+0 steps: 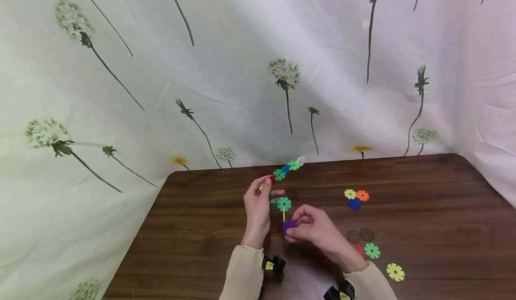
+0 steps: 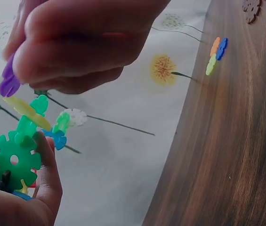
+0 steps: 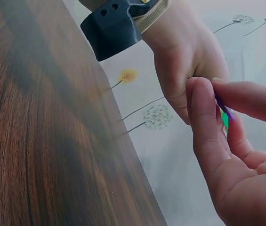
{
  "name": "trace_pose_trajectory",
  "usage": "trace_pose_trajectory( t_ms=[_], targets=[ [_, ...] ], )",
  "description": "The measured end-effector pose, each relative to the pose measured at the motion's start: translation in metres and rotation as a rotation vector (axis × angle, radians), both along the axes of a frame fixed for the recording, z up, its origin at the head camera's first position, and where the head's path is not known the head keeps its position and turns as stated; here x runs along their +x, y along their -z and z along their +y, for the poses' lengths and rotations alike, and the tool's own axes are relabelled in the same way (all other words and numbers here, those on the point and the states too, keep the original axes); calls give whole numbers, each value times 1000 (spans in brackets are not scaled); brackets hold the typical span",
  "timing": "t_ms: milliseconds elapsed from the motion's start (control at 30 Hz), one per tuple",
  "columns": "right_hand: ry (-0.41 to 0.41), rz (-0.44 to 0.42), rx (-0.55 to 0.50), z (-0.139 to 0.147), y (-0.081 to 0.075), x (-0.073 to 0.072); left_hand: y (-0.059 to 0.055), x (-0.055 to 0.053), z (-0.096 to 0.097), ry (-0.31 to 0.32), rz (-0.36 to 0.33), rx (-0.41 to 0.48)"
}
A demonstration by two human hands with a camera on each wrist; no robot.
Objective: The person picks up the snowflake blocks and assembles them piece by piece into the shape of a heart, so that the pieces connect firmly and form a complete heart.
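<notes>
A chain of notched plastic discs, joined edge to edge, is held in my left hand (image 1: 258,208) above the table. Its far end runs through a green disc (image 1: 279,174) and a blue one to a white disc (image 1: 301,161). At the near end a teal-green disc (image 1: 284,203) meets a yellow disc (image 1: 284,215), seen edge-on. My right hand (image 1: 318,230) pinches a purple disc (image 1: 289,226) between thumb and fingers, at the yellow disc's edge. In the left wrist view the purple disc (image 2: 9,81) touches the yellow disc (image 2: 27,113); whether they interlock I cannot tell.
Yellow, orange and blue discs (image 1: 354,204) lie together at the right of the brown wooden table (image 1: 443,210). Nearer, two brown discs (image 1: 367,234), a red one, a green disc (image 1: 372,250) and a yellow disc (image 1: 395,272) lie right of my right hand. A flowered cloth (image 1: 242,89) hangs behind.
</notes>
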State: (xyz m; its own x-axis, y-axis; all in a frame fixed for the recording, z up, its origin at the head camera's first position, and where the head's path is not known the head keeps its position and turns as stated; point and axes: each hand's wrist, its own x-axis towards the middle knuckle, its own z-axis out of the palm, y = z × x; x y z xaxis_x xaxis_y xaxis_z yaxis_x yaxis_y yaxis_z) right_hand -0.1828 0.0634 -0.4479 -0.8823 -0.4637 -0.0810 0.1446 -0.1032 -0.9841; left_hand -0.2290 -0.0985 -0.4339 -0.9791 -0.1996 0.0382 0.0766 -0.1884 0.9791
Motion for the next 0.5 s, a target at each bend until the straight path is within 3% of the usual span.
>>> trace_pose_trajectory(
  t_ms=[500],
  targets=[
    [16, 6, -15, -4, 2, 1, -1, 0, 4, -34, 18, 64]
  ],
)
